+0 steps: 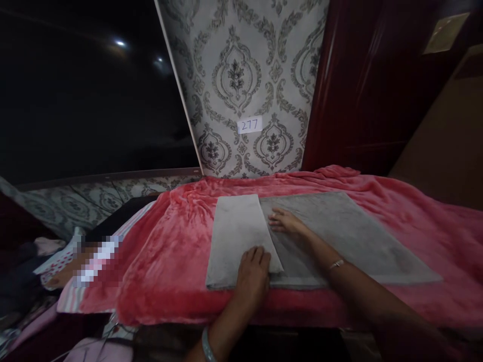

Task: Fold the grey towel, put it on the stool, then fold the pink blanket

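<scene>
A grey mat-like cloth (339, 236) lies flat on a pink-red plush blanket (166, 261). Its left part is folded over, and this folded flap (237, 216) shows a paler, whitish-grey underside. My left hand (254, 274) rests on the flap near its front right corner, fingers laid flat and side by side. Just right of the flap's edge, my right hand (286, 221) is over the grey surface, fingers stretched to the left and slightly apart. Neither hand grips anything visible.
Behind the blanket stands a patterned wall with a paper label (249, 124) reading 277. A large dark screen (94, 90) fills the left side, a dark red door (362, 85) the right. Clothes and fabrics (49, 261) are heaped at the lower left.
</scene>
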The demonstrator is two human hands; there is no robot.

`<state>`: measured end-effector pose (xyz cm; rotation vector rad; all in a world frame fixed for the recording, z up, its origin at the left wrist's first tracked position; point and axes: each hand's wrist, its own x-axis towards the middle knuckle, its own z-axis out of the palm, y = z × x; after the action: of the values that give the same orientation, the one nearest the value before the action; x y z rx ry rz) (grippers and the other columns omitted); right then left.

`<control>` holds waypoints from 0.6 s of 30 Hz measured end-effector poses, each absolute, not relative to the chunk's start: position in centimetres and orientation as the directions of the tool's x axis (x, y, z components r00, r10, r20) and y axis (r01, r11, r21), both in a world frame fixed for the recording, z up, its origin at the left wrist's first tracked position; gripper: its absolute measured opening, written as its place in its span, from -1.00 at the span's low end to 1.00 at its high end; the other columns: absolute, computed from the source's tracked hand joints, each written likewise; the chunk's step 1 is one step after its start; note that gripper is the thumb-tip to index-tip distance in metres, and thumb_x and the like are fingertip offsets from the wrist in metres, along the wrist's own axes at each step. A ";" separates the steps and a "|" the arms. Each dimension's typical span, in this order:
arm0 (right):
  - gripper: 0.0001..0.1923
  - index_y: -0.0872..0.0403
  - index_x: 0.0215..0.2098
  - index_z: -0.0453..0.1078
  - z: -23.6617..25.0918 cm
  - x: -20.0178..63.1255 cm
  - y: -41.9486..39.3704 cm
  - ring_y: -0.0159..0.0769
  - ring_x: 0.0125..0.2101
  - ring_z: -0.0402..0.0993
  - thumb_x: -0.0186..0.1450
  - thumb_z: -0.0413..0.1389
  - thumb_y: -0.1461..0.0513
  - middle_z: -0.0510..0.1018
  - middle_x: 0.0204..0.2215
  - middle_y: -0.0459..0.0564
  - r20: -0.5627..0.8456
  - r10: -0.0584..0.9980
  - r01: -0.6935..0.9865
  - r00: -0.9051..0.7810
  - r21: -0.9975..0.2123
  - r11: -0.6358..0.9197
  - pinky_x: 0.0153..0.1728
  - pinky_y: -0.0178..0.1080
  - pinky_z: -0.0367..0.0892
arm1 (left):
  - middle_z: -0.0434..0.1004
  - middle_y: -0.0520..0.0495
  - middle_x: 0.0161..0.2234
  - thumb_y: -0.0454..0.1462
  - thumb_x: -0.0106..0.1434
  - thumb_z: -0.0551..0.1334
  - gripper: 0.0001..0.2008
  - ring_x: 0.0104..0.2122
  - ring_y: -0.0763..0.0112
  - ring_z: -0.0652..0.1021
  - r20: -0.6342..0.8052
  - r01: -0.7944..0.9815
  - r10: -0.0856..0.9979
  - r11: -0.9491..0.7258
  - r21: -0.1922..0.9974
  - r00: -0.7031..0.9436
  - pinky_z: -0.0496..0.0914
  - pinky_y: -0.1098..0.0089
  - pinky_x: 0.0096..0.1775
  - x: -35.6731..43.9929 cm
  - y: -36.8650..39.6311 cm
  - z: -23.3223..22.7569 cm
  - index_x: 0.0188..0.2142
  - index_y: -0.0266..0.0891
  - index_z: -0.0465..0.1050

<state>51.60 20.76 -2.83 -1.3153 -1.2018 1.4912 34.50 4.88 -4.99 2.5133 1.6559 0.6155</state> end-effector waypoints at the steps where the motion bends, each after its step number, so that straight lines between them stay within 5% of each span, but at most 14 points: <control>1: -0.45 -0.01 0.26 0.24 -2.7 50.9 21.7 -0.32 -0.28 0.57 0.31 0.17 0.20 0.59 -0.10 0.06 -0.229 0.963 0.044 -0.139 -0.973 -0.226 -0.24 -0.23 0.54 | 0.46 -0.30 0.21 -0.52 0.05 0.12 -0.32 0.21 0.01 0.45 0.295 0.863 0.892 -0.423 0.276 0.342 0.37 -0.07 0.22 34.3 4.9 -5.0 0.18 -0.23 0.45; 6: -0.46 0.02 0.19 0.34 -2.2 47.7 25.1 -0.24 -0.28 0.56 0.24 0.22 0.23 0.62 -0.23 0.00 -0.173 0.979 0.171 -0.105 -0.973 -0.154 -0.26 -0.20 0.52 | 0.51 -0.24 0.17 -0.53 0.01 0.07 -0.28 0.16 0.11 0.51 0.374 0.827 0.868 -0.453 0.332 0.326 0.41 0.02 0.21 33.5 5.3 -5.1 0.20 -0.24 0.46; 12: -0.29 0.06 0.24 0.36 -1.8 45.2 26.2 -0.21 0.04 0.49 0.10 0.14 0.46 0.56 0.09 0.01 0.044 0.998 0.328 -0.053 -0.943 0.059 0.10 -0.19 0.39 | 0.55 -0.25 0.12 -0.51 0.08 0.08 -0.35 0.13 0.05 0.54 0.395 0.834 0.854 -0.467 0.295 0.339 0.46 0.01 0.16 33.8 5.6 -5.2 0.15 -0.21 0.52; 18: -0.28 0.06 0.29 0.37 -2.4 48.5 25.8 -0.23 0.20 0.37 0.18 0.00 0.48 0.46 0.22 0.01 0.196 0.981 0.487 0.000 -0.857 0.171 0.28 -0.18 0.20 | 0.52 -0.29 0.15 -0.51 0.16 0.09 -0.39 0.15 0.05 0.52 0.415 0.808 0.804 -0.544 0.226 0.425 0.45 0.02 0.16 36.2 6.3 -5.2 0.19 -0.20 0.47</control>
<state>48.50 25.81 -2.36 -1.4344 -1.6113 0.7437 36.17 6.28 -5.16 2.6586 1.5034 0.7680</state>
